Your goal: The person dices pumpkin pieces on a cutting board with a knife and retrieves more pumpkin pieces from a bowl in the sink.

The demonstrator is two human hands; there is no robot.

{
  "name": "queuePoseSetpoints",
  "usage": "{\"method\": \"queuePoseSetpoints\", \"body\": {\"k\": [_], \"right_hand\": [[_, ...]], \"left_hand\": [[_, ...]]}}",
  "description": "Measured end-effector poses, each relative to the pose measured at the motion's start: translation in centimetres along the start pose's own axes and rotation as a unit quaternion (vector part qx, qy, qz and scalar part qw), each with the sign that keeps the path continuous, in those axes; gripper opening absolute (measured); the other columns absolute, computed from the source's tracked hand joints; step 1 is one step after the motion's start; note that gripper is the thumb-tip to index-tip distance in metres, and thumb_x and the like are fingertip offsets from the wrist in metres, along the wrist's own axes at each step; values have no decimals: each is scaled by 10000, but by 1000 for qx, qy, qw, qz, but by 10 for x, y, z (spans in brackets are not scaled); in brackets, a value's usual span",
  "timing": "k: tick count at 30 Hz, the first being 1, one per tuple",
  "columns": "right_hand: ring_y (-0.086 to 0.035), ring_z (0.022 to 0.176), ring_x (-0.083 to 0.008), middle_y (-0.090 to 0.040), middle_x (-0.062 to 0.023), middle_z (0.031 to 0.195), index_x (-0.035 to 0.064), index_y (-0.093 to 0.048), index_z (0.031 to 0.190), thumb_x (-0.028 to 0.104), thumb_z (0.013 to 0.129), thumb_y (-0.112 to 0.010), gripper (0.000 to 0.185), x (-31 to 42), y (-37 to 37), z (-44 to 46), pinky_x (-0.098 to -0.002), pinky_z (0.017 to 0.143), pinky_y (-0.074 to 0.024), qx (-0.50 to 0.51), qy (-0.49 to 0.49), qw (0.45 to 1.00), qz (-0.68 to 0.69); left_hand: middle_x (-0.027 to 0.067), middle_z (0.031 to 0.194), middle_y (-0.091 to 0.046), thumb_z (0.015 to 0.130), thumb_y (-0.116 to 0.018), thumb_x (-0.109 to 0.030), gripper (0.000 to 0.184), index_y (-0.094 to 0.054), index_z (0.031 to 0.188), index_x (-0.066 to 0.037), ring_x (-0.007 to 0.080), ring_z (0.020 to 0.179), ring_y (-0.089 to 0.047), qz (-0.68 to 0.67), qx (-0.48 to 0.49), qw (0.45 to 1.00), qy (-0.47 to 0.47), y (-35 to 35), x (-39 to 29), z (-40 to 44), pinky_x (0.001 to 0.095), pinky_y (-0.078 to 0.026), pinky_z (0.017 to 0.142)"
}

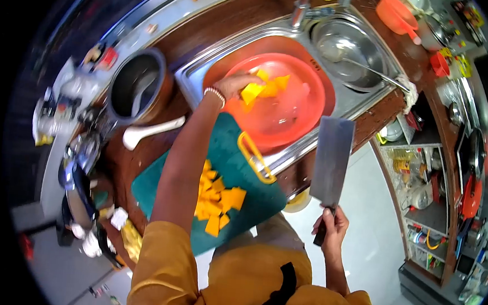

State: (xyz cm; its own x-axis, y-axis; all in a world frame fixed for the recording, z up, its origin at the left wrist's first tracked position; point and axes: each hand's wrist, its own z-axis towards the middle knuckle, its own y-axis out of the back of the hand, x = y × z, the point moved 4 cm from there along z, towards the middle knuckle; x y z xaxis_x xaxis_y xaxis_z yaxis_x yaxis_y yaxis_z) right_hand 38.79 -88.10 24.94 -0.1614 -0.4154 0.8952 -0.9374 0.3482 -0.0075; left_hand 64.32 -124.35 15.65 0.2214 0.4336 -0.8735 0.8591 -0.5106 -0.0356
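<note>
My left hand (236, 86) is over the red plastic basin (304, 120), its fingers curled round a yellow-orange pumpkin chunk (251, 92). More pumpkin chunks (282, 81) are right beside the fingers, in or just above the basin. Off to the side of the counter, my right hand (332, 228) grips the dark handle of a cleaver (333, 158), its wide blade pointing away from me. A heap of cut pumpkin pieces (211, 206) lies on the green cutting board (164, 175), partly covered by my left forearm. The board has a yellow handle (256, 157).
The basin sits in a steel sink (195, 88). Beside it are a metal bowl (350, 53) with a ladle (372, 70) and the faucet (300, 13). Left stand a dark pot (136, 87) and a white spoon (153, 132). Shelves (428, 208) with bottles rise at right.
</note>
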Motion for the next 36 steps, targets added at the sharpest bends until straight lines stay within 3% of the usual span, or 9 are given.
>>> {"method": "queuePoseSetpoints", "body": {"k": [6,10,13,17,19,22,26,31,36], "right_hand": [[-493,461,-114,-535,-63,595,8,-498,1034,236,948,-501,244,4,-31,-42,-234,450,-422,61,87,994,12],[-548,552,-149,-568,-105,688,-8,-508,989,82,840,-456,182,7,-73,-80,-270,531,-460,100,192,974,67],[-534,541,-133,-538,-77,680,-22,-523,1066,32,846,-483,230,-5,-109,-99,-270,506,-447,154,161,974,38],[-442,454,-52,-469,32,592,47,-555,1083,194,960,-535,193,-25,-155,-118,-220,403,-375,251,62,959,-117],[-504,476,-155,-514,-62,577,28,-543,1043,183,946,-523,185,-49,-164,-123,-322,455,-415,298,116,921,-221],[-576,561,-330,-569,-176,640,15,-521,975,144,916,-512,143,-55,-179,-141,-437,537,-440,322,195,872,-312],[-581,696,-454,-604,-241,722,17,-491,915,99,893,-497,86,-49,-194,-151,-509,603,-442,325,280,803,-414],[-579,727,-464,-614,-251,798,27,-457,992,105,912,-500,120,-49,-204,-160,-521,607,-445,343,324,749,-466],[-574,713,-470,-607,-258,788,19,-446,975,127,930,-498,129,-46,-207,-159,-519,593,-446,335,331,729,-497]], "left_hand": [[101,1079,-553,772,-734,-252,607,-404,1207,12,181,938,-584,49,-208,972,-98,26,-13,-212,266,-474,780],[87,1004,-555,699,-765,-29,612,-362,1159,-70,170,922,-572,-24,-279,939,-201,16,57,-354,308,-494,794],[114,900,-589,672,-787,-53,667,-326,1153,-82,194,811,-593,99,-352,930,-46,-12,109,-441,315,-505,714],[192,883,-587,624,-798,-120,767,-297,1204,-98,408,782,-596,196,-338,921,-13,-37,184,-469,445,-497,737],[210,997,-575,638,-766,-106,726,-323,1213,-92,455,901,-561,212,-318,924,14,-53,183,-467,475,-477,788],[200,1124,-503,618,-776,-84,716,-376,1211,-91,414,1045,-504,302,-353,874,-144,-60,186,-459,447,-443,874],[163,1186,-444,567,-829,-59,787,-426,1241,-82,353,1091,-451,302,-415,847,-140,-64,188,-479,434,-372,965],[155,1086,-574,622,-784,-7,461,-584,1038,-10,341,1012,-565,242,-459,828,-213,-69,210,-480,380,-463,889],[159,1110,-587,624,-788,-1,474,-613,1064,-9,342,1021,-577,205,-465,833,-218,-68,206,-466,380,-470,897]]}}
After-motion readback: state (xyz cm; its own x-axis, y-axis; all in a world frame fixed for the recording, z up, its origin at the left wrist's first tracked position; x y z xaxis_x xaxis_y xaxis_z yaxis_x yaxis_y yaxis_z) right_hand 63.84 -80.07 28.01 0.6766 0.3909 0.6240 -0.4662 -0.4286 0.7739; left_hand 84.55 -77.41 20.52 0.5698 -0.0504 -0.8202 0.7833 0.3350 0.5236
